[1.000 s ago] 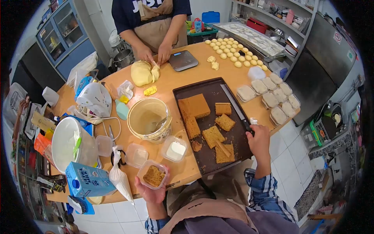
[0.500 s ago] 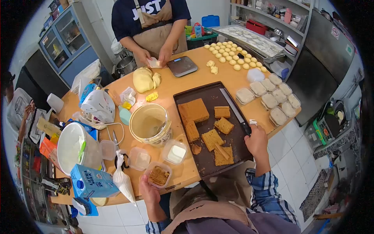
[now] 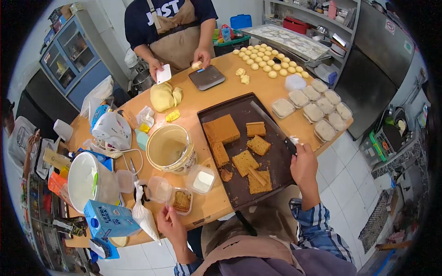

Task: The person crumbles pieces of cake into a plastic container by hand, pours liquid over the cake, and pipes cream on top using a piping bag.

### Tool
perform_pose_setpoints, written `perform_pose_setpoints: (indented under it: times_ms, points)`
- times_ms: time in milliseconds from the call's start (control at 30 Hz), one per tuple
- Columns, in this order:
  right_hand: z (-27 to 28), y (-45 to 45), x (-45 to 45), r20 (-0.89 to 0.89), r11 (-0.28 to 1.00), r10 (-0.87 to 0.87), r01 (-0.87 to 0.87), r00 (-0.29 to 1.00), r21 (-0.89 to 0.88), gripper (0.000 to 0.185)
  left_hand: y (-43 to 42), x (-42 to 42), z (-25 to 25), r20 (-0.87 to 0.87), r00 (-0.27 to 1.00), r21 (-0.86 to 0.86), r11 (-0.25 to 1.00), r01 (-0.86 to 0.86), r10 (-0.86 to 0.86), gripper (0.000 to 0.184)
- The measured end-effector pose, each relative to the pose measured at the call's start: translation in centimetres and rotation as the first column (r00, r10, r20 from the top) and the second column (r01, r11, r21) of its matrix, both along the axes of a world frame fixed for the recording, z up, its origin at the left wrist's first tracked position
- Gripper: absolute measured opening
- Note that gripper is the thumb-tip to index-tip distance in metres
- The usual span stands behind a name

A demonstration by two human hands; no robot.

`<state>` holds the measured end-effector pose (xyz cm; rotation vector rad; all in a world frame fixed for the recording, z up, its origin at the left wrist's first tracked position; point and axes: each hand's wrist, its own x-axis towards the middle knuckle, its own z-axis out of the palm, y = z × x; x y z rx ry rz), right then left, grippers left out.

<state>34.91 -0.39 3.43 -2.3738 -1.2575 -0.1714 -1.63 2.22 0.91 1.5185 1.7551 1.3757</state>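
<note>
Head view: left hand (image 3: 171, 224), fingers slightly parted, seemingly sets the cake tub (image 3: 184, 212) left of the tray (image 3: 239, 193), needing release next, while right hand (image 3: 304, 163) curls at the tray's right edge, hold unclear.

Left hand (image 3: 172, 226) held low, fingers loosely bent, thumb pointed forward; exact finger curl can't really be made out, tbh. Right hand (image 3: 304, 165) stretched further forward, fingers wrapped into snug grip, right forearm (image 3: 310, 197) angled slightly inward.
</note>
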Motion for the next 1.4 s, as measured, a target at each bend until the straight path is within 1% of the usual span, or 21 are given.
perform_pose_setpoints:
  times_ms: [67,100,167,200,267,300,333,400,433,467,533,633,733,833,933,1033,1133,1233,1333,1367,1400]
  points:
    - [0.3,-0.9,-0.2,-0.064,0.998,-0.008,0.011,0.998,0.055,0.032,-0.8,1.0,1.7,-0.168,0.98,0.102,0.991,-0.089,0.106,0.025]
    - [0.3,-1.4,-0.4,-0.098,0.997,-0.009,0.017,0.995,0.081,0.032,-1.1,1.5,2.6,-0.189,0.977,0.174,0.983,-0.064,0.097,0.023]
    - [-0.2,-2.3,-0.5,-0.108,0.974,0.033,-0.008,0.994,0.224,0.033,-1.7,2.7,4.7,-0.234,0.968,0.306,0.952,-0.015,0.09,0.022]
    - [-0.4,-2.7,-0.6,-0.111,0.956,0.058,-0.023,0.992,0.293,0.033,-1.9,3.6,5.6,-0.264,0.964,0.311,0.945,0.099,-0.014,0.023]
    - [0.6,-3.7,-1.6,-0.299,0.973,0.051,0.019,0.953,0.228,0.03,-1.7,5.8,7.4,-0.323,0.922,0.311,0.897,0.315,-0.213,0.027]
    - [0.9,-4.1,-2.0,-0.386,0.98,0.041,0.037,0.921,0.194,0.028,-1.2,7.3,8.2,-0.392,0.869,0.275,0.863,0.424,-0.303,0.029]
    - [0.6,-4.5,-2.1,-0.368,0.973,0.081,0.007,0.926,0.231,0.029,-0.5,9.1,8.9,-0.454,0.8,0.233,0.815,0.531,-0.392,0.031]
    - [-0.1,-5.4,-2.1,-0.325,0.951,0.146,-0.041,0.934,0.307,0.03,1.1,13.0,9.5,-0.504,0.653,0.063,0.73,0.68,-0.565,0.035]
    - [0.0,-5.6,-2.3,-0.377,0.939,0.163,-0.026,0.912,0.343,0.029,1.7,15.1,9.3,-0.536,0.595,-0.009,0.709,0.706,-0.599,0.037]
    - [0.0,-5.7,-2.4,-0.397,0.923,0.186,-0.021,0.899,0.384,0.03,2.2,17.0,8.9,-0.564,0.534,-0.086,0.688,0.721,-0.63,0.038]
    - [0.0,-5.9,-2.6,-0.436,0.886,0.238,-0.01,0.868,0.464,0.03,3.7,20.6,7.5,-0.648,0.461,-0.116,0.677,0.727,-0.606,0.04]
    - [0.0,-6.4,-2.7,-0.451,0.845,0.275,0.01,0.849,0.534,0.03,5.6,24.0,5.4,-0.751,0.381,-0.178,0.721,0.67,-0.539,0.041]
    - [-0.1,-7.0,-2.3,-0.474,0.84,0.282,0.025,0.834,0.542,0.03,7.2,25.3,4.1,-0.774,0.367,-0.206,0.753,0.625,-0.516,0.045]
    - [-1.3,-7.1,-1.8,-0.414,0.812,0.297,0.001,0.861,0.584,0.029,8.1,25.5,3.4,-0.77,0.329,-0.289,0.758,0.585,-0.547,0.048]
    - [-1.8,-7.0,-1.8,-0.455,0.832,0.268,0.034,0.849,0.554,0.028,8.5,25.4,3.2,-0.729,0.362,-0.306,0.749,0.587,-0.581,0.049]
    - [-0.8,-7.1,-2.1,-0.512,0.876,0.216,0.067,0.831,0.478,0.028,8.9,25.5,3.3,-0.686,0.36,-0.363,0.726,0.584,-0.632,0.048]
    - [-0.7,-7.2,-2.0,-0.553,0.868,0.216,0.1,0.805,0.486,0.028,9.2,25.3,3.5,-0.677,0.374,-0.33,0.716,0.615,-0.633,0.048]
    - [-1.3,-7.1,-1.6,-0.462,0.822,0.212,0.098,0.861,0.561,0.026,10.3,24.7,3.3,-0.422,0.534,-0.285,0.667,0.689,-0.732,0.046]
    - [-2.1,-7.3,-1.2,-0.428,0.816,0.199,0.093,0.882,0.571,0.026,11.3,23.8,3.3,-0.051,0.62,-0.333,0.599,0.728,-0.783,0.049]
    - [-2.2,-7.4,-1.3,-0.451,0.823,0.2,0.101,0.87,0.56,0.026,11.7,23.5,2.8,0.063,0.65,-0.336,0.597,0.728,-0.757,0.043]
    - [-2.1,-7.4,-1.4,-0.474,0.828,0.203,0.108,0.857,0.551,0.026,11.7,23.1,3.1,0.349,0.641,-0.335,0.548,0.766,-0.683,0.04]
